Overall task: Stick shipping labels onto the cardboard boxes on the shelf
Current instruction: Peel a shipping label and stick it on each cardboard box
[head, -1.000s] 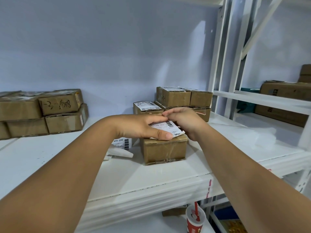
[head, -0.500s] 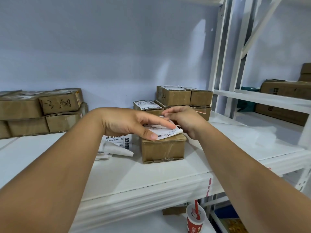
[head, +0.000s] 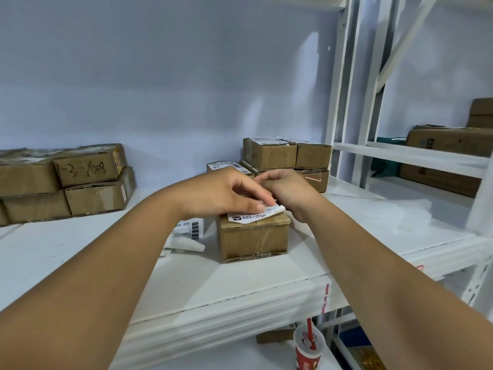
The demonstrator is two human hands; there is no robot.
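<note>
A small cardboard box point(head: 253, 240) sits near the front of the white shelf point(head: 213, 284). A white shipping label point(head: 246, 217) lies across its top, with its right corner curling up. My left hand point(head: 221, 193) reaches over the box from the left and pinches the label between thumb and forefinger near that corner. My right hand point(head: 292, 192) comes in from the right with curled fingers and meets the left hand at the label's far right edge. Most of the label is hidden under the hands.
Loose labels and backing paper point(head: 188, 232) lie left of the box. Labelled boxes point(head: 269, 156) are stacked behind, and unlabelled ones point(head: 88, 180) at far left. A white upright point(head: 338, 89) borders the right side. Larger boxes point(head: 448, 145) sit on the neighbouring shelf. A red cup point(head: 306, 348) stands below.
The label has shifted a little toward the box's front left. My left thumb went from lying flat across the label to pinching near its right corner. My right hand stayed close.
</note>
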